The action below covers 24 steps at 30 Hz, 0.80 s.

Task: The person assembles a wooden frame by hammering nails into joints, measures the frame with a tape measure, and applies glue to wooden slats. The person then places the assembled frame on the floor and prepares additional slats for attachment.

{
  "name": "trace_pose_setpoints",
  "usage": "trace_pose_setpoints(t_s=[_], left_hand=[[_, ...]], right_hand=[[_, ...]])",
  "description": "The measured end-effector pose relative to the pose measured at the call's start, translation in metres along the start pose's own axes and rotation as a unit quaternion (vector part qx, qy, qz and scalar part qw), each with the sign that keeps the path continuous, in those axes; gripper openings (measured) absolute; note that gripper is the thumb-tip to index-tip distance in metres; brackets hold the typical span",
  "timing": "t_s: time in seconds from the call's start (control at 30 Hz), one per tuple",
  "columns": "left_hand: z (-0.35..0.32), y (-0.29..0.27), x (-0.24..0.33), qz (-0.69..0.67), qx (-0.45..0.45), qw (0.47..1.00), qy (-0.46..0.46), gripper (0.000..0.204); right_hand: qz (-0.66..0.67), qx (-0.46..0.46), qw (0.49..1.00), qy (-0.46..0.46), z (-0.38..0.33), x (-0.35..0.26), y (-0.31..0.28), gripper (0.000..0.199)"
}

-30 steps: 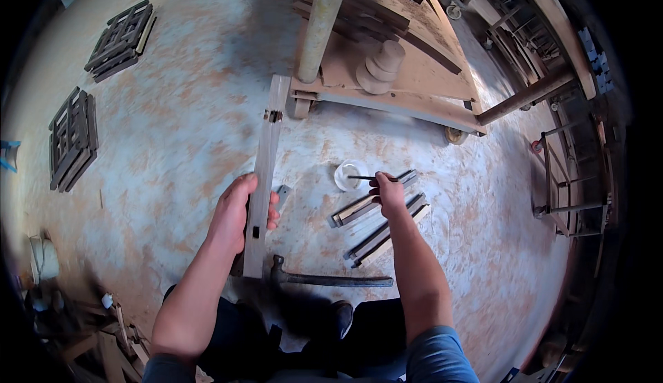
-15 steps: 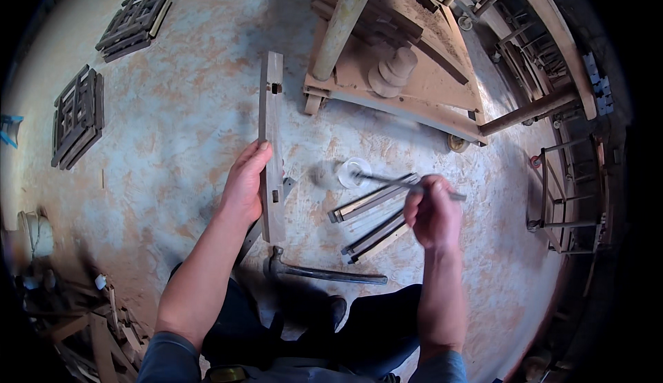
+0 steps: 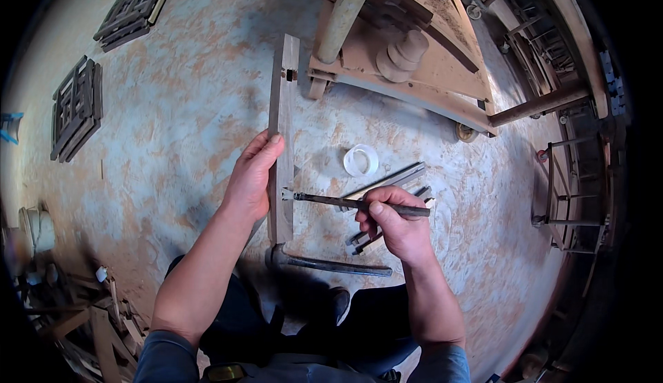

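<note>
My left hand (image 3: 254, 174) is wrapped round the middle of a long wooden bar (image 3: 282, 117), which stands lengthwise away from me. Two mortise holes are cut in the bar, one near its far end and one below my hand. Between thumb and fingers, my right hand (image 3: 397, 223) grips a thin dark brush (image 3: 331, 202). The brush's tip is at the lower mortise, where something whitish shows. A round white tub (image 3: 360, 160) stands on the floor just beyond the brush. Under and beside my right hand lie several narrow wooden strips (image 3: 407, 174), partly hidden.
A hammer (image 3: 335, 265) lies on the floor by my feet. A wheeled wooden trolley (image 3: 407, 100) with timber and round blocks stands at the far right. Two stacks of wooden frames (image 3: 77, 110) are at the left. Wood scraps (image 3: 103, 345) fill the lower left corner.
My right hand has moved left, bringing the brush from the tub to the bar's lower mortise. The bar and my left hand have shifted slightly to the right.
</note>
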<state>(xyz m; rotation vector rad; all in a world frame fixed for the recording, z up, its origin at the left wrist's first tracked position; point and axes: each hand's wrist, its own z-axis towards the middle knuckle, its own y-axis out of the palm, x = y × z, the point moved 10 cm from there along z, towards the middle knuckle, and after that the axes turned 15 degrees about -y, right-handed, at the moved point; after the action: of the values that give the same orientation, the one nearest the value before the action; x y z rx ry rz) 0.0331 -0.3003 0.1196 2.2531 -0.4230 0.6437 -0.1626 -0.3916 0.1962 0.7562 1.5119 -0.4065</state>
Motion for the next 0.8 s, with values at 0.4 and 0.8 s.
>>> trace_pose_setpoints(t_s=[0.4,0.8], left_hand=[[0.000,-0.001,-0.004,0.020,0.016,0.999,0.019,0.027],[0.001,0.000,-0.005,0.012,0.006,1.000,0.018,0.034]], right_hand=[[-0.145,-0.045,0.987,-0.056,-0.004,-0.014,0.012,0.015],[-0.171,-0.060,0.981,-0.066,0.000,-0.009,0.019,0.017]])
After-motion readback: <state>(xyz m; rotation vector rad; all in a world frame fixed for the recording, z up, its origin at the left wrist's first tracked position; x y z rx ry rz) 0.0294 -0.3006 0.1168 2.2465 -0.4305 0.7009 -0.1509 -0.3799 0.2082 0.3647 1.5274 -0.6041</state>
